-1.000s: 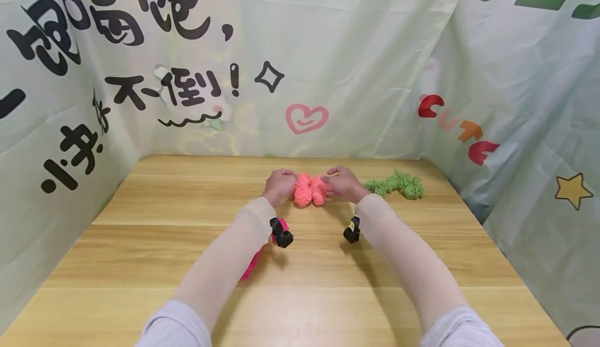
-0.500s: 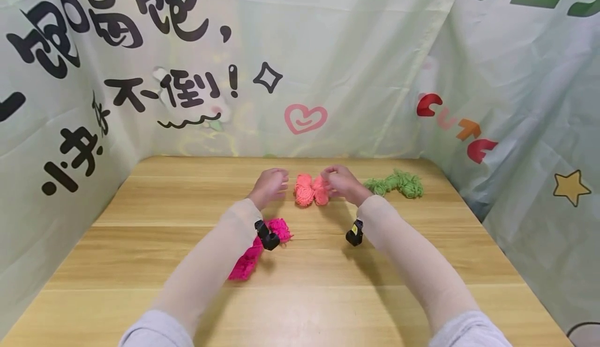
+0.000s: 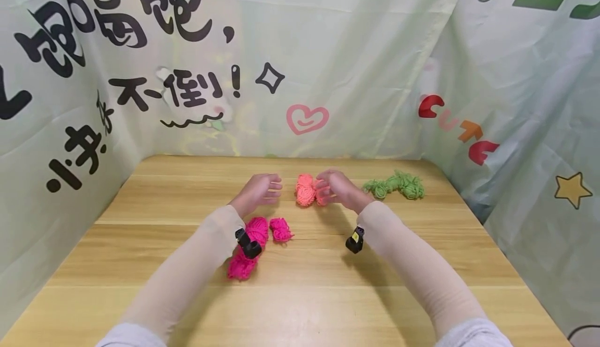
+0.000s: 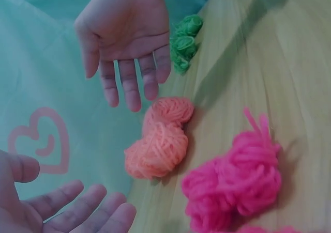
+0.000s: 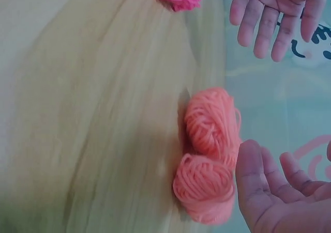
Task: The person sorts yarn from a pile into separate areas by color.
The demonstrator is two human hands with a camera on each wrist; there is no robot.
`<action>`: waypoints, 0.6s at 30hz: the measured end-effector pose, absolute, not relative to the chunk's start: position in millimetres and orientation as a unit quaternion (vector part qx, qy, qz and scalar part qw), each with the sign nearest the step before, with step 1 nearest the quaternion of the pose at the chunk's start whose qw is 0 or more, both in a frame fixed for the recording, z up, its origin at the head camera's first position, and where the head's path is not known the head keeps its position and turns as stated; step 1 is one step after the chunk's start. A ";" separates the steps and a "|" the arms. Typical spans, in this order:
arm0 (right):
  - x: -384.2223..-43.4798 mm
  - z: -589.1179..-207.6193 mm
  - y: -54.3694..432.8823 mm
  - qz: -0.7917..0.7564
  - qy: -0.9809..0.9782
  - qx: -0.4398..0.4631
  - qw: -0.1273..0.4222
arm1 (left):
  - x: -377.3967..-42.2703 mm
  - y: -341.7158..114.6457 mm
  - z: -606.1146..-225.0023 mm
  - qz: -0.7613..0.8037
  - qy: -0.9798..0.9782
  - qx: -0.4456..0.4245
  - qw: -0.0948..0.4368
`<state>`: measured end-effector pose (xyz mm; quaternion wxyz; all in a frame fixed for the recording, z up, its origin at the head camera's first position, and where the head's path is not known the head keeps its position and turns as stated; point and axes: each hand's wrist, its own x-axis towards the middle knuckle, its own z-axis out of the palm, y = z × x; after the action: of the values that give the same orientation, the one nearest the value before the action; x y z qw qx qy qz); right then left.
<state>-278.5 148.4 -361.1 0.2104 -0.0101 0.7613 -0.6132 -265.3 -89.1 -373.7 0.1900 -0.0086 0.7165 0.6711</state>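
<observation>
A skein of coral yarn, bunched into two lumps, lies at the back middle of the table. To its left my left hand is held with fingers extended and nothing in them. My right hand hovers at the skein's right side, its fingers overlapping the right lump in the head view. In the right wrist view, that hand's fingertips appear right beside the coral yarn, loosely spread. Magenta yarn lies nearer, partly behind the left wrist camera, with a smaller magenta bundle beside it.
A green yarn skein lies at the back right, past the right hand. The wooden table is bordered behind and at both sides by a printed fabric curtain. Black wrist cameras hang below each forearm.
My left hand has come away from the coral yarn and moved left and nearer, uncovering more magenta yarn. The right hand has stayed close by the coral skein, its fingers loosening.
</observation>
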 end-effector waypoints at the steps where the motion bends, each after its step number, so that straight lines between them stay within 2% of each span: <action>1: -277.7 -361.6 147.6 -0.614 0.760 -0.013 0.213 | -264.0 -90.9 -374.1 0.669 0.718 -0.006 0.192; 11: -269.4 -370.9 138.5 -0.609 0.757 -0.036 0.234 | -246.7 -104.2 -375.5 0.644 0.740 0.009 0.192; 18: -261.8 -380.1 127.0 -0.604 0.757 -0.048 0.245 | -231.9 -118.4 -379.8 0.588 0.792 0.033 0.159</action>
<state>-261.8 127.0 -380.1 0.2453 -0.0475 0.7570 -0.6037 -231.9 -118.4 -379.8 0.1594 0.0329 0.7925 0.5878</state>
